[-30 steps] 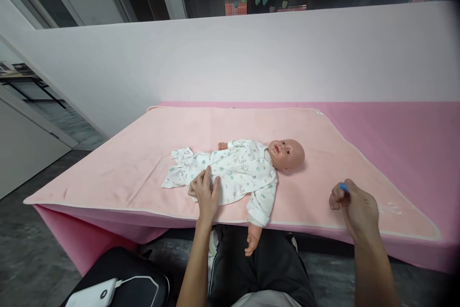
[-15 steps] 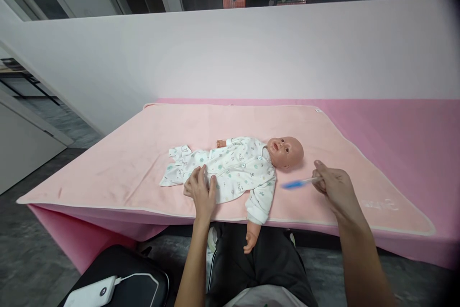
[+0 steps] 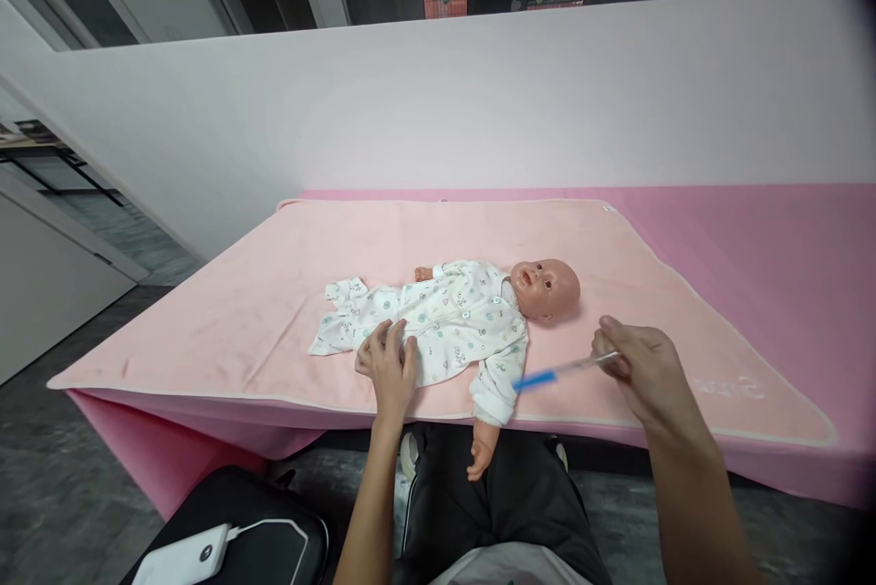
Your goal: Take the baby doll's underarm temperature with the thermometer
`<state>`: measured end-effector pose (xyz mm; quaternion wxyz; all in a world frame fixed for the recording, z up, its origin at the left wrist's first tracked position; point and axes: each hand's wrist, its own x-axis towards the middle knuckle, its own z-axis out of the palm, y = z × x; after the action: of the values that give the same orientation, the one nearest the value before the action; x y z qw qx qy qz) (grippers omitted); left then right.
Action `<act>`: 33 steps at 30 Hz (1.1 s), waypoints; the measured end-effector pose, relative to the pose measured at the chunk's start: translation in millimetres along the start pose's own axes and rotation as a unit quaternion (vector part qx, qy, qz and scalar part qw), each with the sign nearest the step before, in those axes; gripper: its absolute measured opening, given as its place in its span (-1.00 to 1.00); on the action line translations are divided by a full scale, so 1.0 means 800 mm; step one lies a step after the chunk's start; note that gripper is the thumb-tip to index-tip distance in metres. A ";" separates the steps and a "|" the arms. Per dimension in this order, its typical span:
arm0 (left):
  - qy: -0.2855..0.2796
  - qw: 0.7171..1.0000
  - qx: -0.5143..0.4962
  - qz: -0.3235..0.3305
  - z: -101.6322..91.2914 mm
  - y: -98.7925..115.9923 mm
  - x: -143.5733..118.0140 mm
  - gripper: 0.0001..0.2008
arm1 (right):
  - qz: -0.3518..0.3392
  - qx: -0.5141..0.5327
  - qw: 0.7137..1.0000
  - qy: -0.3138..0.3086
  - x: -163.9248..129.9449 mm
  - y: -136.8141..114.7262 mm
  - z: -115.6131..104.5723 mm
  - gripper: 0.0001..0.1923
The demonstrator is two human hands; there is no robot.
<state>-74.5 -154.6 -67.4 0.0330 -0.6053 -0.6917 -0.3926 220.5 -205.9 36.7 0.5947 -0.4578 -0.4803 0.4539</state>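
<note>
Glossy plastic doll (image 3: pixel 546 287) in soft printed cotton suit (image 3: pixel 444 322) on matt, fleecy pink blanket (image 3: pixel 274 293)

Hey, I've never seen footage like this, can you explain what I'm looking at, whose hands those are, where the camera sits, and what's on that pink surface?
The camera is worn on a person's head and looks forward and down, so both bare arms rising from the bottom edge are that person's own. There is only this one view. A pale pink blanket covers a darker pink table. On it lies a plastic baby doll on its back in a white printed romper, head to the right, one arm hanging over the near edge. The left hand rests flat on the romper's lower part. The right hand pinches a thin clear stick with a blue tip, which points towards the doll's near sleeve.
</note>
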 end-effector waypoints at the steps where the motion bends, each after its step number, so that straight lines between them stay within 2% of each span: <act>1: -0.003 1.000 0.000 0.003 -0.001 0.000 -0.001 -0.69 | 0.009 0.009 1.000 -0.002 -0.001 -0.002 -0.001 -0.42; 4: -0.012 1.000 0.005 0.007 -0.003 -0.001 -0.003 -0.68 | 0.033 0.043 0.998 -0.021 -0.001 -0.007 0.001 -0.41; 6: -0.024 1.000 0.016 0.012 -0.003 -0.002 -0.006 -0.66 | 0.031 0.050 0.998 -0.009 -0.001 -0.009 0.004 -0.43; 10: -0.056 0.995 0.055 0.067 0.000 -0.007 -0.010 -0.57 | 0.039 0.055 0.998 -0.006 0.003 -0.012 0.012 -0.44; 12: -0.062 0.991 0.068 0.093 0.003 -0.010 -0.012 -0.53 | 0.049 0.049 0.997 -0.026 0.005 -0.012 0.014 -0.44; 17: -0.068 0.991 0.069 0.095 0.006 -0.012 -0.014 -0.50 | 0.056 0.032 0.996 -0.053 0.008 -0.011 0.016 -0.43; 23: -0.063 0.992 0.061 0.092 0.007 -0.015 -0.013 -0.51 | 0.036 0.010 0.999 -0.015 0.004 -0.005 0.018 -0.44; 30: -0.068 0.992 0.049 0.091 0.003 -0.013 -0.012 -0.52 | 0.065 0.003 0.998 -0.021 0.001 0.006 0.016 -0.45; 33: -0.058 0.995 0.012 0.086 -0.002 -0.011 -0.012 -0.54 | 0.042 -0.059 0.997 0.020 0.004 0.019 0.009 -0.46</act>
<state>-80.1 -162.9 -75.9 0.0339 -0.6833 -0.6428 -0.3445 212.5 -199.0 22.8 0.5562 -0.5212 -0.4748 0.4400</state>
